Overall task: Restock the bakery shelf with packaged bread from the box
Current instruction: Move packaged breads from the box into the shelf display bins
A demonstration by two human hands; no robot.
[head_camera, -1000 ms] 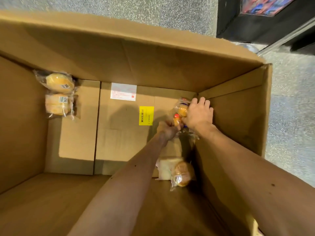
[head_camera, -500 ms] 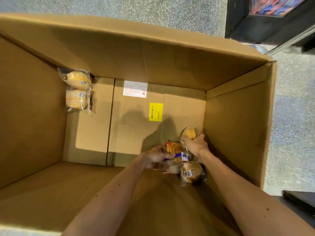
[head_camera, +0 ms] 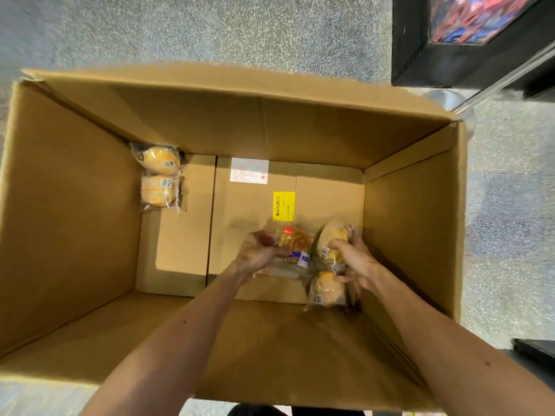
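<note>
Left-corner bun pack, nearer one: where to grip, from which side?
Probably from above and its right: the bun pack lies flat, the box wall flanks its left and another pack its far side. Grip across the round bun, not the film edge.

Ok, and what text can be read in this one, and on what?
"满39元减5元": yellow sticker on the box floor; its smaller line is unreadable.
White label, red print: too small to read.
Barcode stickers on the buns: too small to read.
Blue label on the pack in the left hand: blurred.
</note>
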